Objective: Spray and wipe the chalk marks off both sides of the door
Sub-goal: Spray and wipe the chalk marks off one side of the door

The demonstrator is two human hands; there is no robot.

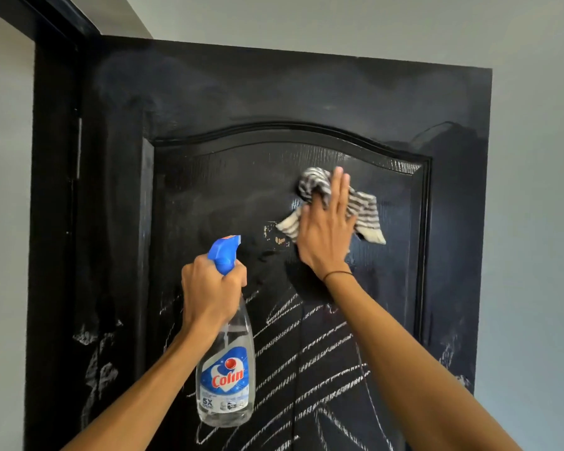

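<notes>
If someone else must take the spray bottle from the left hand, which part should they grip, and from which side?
Grip the wide clear body around the label, coming from below or from the right. The spray bottle hangs upright, and the left hand already wraps its narrow neck under the blue trigger head, so only the lower body is free. This is a judgement.

arms: bare, no sleeves | right wrist (337, 275): thin dark band; hands: bare, no rings
</notes>
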